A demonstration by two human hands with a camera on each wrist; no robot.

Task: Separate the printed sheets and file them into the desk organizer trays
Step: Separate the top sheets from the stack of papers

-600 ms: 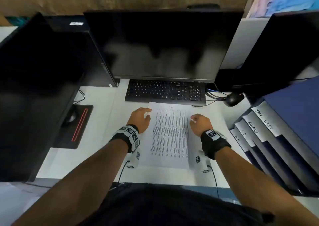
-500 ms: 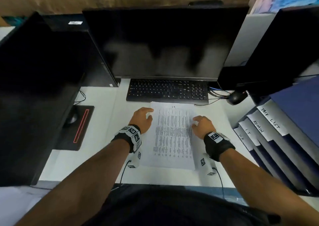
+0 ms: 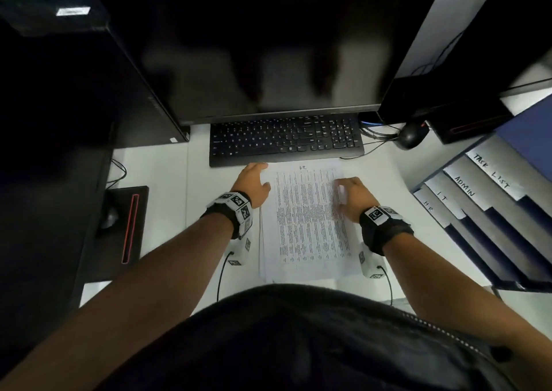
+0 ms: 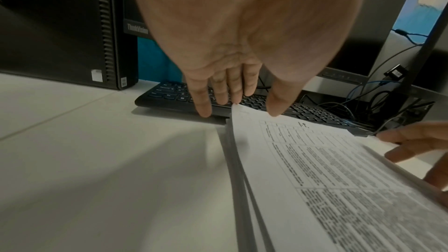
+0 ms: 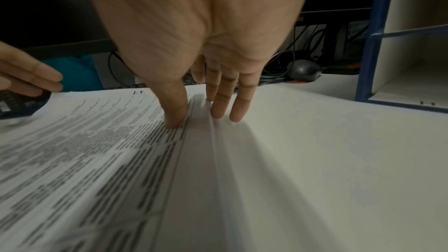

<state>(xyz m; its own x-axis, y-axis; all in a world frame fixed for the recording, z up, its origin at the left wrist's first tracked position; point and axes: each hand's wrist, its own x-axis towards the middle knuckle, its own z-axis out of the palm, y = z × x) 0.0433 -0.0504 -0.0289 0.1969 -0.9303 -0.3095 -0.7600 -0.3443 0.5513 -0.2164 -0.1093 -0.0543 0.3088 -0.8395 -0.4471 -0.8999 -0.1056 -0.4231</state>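
A stack of printed sheets [image 3: 307,226] lies on the white desk [image 3: 167,199] in front of the keyboard; its top page carries dense tables under a handwritten "I.T." heading. My left hand [image 3: 263,178] hovers at the stack's far left corner, fingers straight. In the left wrist view the top sheet [image 4: 315,160] rises off the stack along its left edge, and its corner touches my left hand [image 4: 240,110]. My right hand [image 5: 201,120] has its thumb pressing on the top page and straight fingers at the stack's right edge. The blue desk organizer trays [image 3: 484,220] stand at the right.
The trays bear tabs reading TASK LIST, ADMIN, IT and HR. A black keyboard [image 3: 286,139] and monitor [image 3: 268,47] stand behind the sheets. A mouse [image 3: 409,138] with cables lies at back right. A dark computer case [image 3: 59,92] and mouse pad [image 3: 128,226] fill the left.
The head view has tipped down and closer. Both hands stay at the stack's sides; the right hand's fingers have uncurled onto the page, and the top sheet's left edge has lifted.
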